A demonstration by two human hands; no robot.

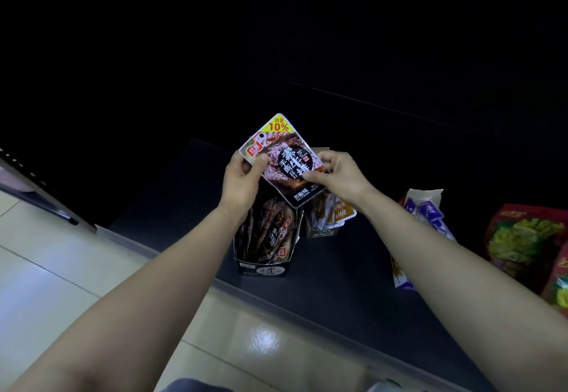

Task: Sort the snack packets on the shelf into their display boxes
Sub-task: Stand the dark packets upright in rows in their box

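Both hands pinch one black-pepper jerky packet (284, 158) just above black display box (264, 268): left hand (242, 176) at top corner, right hand (335, 172) at side edge. Step: filing packet. Next move: probably lower it upright among matching packets.

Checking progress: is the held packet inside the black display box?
No, the left hand and right hand hold the packet above the black display box.

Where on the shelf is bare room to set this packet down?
Bare shelf left of the black display box, and a wider strip between that box and the purple packets. Crowded: the right end, purple packets beside red bags. Left hand and right hand hold the snack packet.
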